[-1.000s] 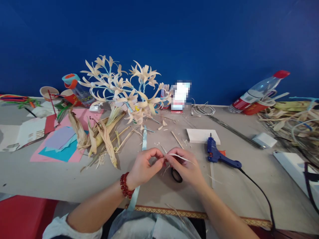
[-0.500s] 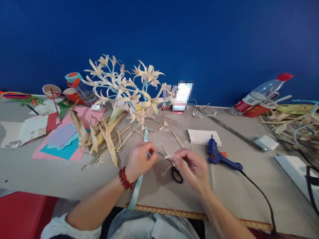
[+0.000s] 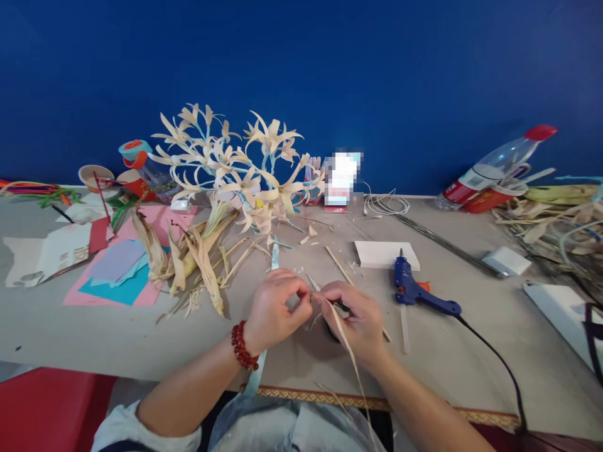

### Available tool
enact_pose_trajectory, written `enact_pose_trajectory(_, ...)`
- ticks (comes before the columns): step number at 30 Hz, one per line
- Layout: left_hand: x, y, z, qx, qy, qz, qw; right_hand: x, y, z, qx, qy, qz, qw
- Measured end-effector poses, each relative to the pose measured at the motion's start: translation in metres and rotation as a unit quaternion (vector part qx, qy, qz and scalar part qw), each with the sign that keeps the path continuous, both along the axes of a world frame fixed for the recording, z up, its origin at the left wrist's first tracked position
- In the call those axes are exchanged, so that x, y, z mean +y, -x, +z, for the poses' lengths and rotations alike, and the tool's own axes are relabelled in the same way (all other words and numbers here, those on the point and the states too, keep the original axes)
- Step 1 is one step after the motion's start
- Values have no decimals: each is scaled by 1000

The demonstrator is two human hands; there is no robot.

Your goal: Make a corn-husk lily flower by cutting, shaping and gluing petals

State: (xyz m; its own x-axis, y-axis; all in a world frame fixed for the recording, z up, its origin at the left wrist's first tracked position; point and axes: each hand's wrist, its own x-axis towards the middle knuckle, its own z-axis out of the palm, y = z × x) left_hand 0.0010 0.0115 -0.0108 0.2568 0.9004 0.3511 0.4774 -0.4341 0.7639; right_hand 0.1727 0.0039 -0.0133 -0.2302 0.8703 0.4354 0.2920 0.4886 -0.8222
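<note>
Through the head camera I had the left hand (image 3: 277, 311) and right hand (image 3: 355, 320) close together above the table (image 3: 188, 342), a pale strip (image 3: 346, 342) at their fingertips.

From the left I saw coloured paper sheets (image 3: 117, 260), then dry husks (image 3: 202, 257), with pale flowers (image 3: 245, 179) rising behind; a light-blue ribbon (image 3: 255, 376) ran beneath my left wrist. My left thumb and forefinger were pressed together beside the strip's upper end; whether they gripped it, I couldn't tell. My right thumb and forefinger pinched the strip, which trailed down past the table's near edge. Further right lay a blue glue gun (image 3: 405, 282), its tip over a white card (image 3: 384, 254), and a bottle (image 3: 494, 166) leaned beyond.
</note>
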Motion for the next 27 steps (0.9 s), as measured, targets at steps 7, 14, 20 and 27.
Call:
enact_pose_trajectory(7,7,14,4,-26,47,63,997,0,-6,-4,60,8,-39,997)
enact_pose_trajectory(14,-1,-2,6,-36,6,-35,999,-1,0,-5,41,9,-2,999)
enact_pose_trajectory(20,3,5,-1,20,-20,23,999,-3,1,-4,32,-29,-36,998)
enact_pose_trajectory(27,0,6,7,-52,48,-26,997,-2,-2,-4,72,20,-33,997)
